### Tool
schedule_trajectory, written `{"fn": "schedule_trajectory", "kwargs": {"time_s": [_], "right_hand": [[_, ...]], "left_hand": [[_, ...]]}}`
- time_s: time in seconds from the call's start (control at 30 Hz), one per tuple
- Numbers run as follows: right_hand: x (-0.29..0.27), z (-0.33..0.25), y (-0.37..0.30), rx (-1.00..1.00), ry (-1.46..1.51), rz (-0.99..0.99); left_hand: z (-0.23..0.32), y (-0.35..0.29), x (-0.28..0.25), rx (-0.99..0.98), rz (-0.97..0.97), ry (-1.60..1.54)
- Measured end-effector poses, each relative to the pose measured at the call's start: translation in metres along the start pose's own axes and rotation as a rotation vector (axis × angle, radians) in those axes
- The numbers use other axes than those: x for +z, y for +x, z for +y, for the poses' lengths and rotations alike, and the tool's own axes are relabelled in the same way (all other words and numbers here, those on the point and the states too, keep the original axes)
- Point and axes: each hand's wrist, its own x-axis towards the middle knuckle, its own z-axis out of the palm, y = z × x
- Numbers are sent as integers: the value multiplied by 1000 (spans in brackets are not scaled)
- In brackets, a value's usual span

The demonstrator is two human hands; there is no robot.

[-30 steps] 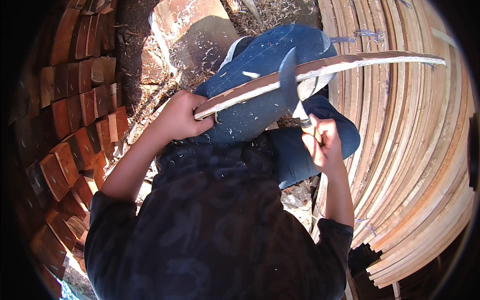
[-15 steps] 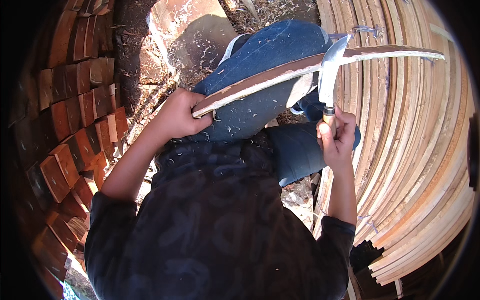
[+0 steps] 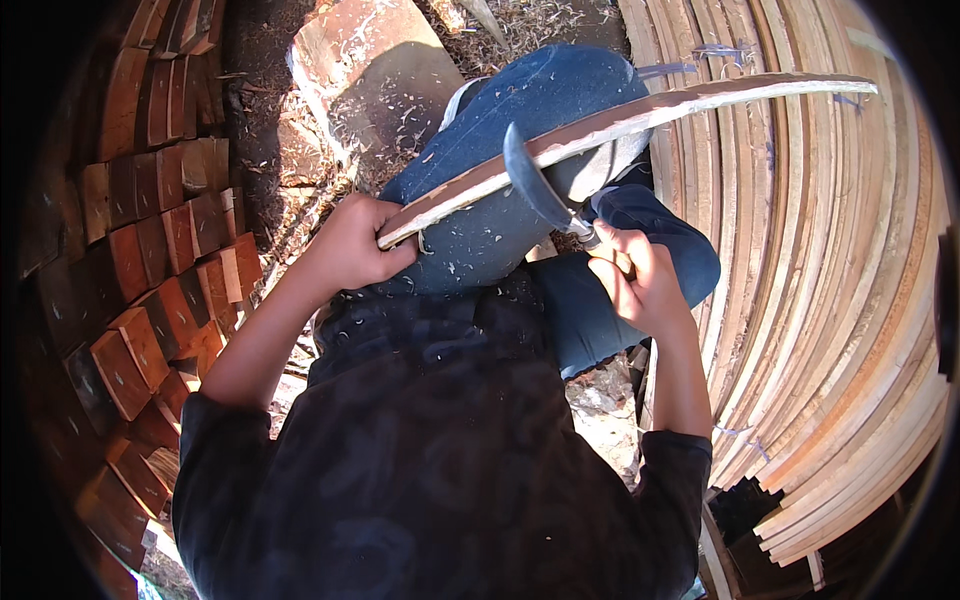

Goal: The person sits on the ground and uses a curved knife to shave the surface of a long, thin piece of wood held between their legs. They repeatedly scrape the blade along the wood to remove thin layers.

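Note:
My left hand (image 3: 362, 243) is closed round the near end of a long wooden strip (image 3: 590, 133), brown on one face and pale along its edge. The strip slants up to the right across my jeans-clad leg (image 3: 470, 235), its far end reaching over stacked boards. In my right hand (image 3: 642, 272) is the wooden handle of a knife with a curved blade (image 3: 533, 180). The blade points up and left, its tip part lying across the strip near the middle; whether it cuts in cannot be seen. Small shavings lie on the jeans.
Long pale boards (image 3: 800, 300) are stacked along the right. Cut wood blocks (image 3: 130, 360) are piled on the left. Ahead, a flat slab (image 3: 375, 80) lies on ground strewn with shavings (image 3: 530, 35).
My right hand has drawn the knife left and slightly nearer along the strip, and the blade has swung from upright to leaning left. My left hand keeps its hold on the strip.

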Motion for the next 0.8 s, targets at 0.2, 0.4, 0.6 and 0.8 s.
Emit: {"fn": "schedule_trajectory", "kwargs": {"time_s": [0.2, 0.4, 0.6, 0.8], "right_hand": [[-7, -3, 3, 47, -58, 158], [-23, -4, 4, 70, -107, 270], [-41, -2, -14, 100, 354, 370], [-34, -7, -3, 161, 457, 474]], "left_hand": [[1, 1, 1, -3, 26, 12], [0, 4, 2, -16, 56, -10], [-1, 0, 7, -21, 42, -25], [-5, -3, 9, 26, 57, -28]]}}
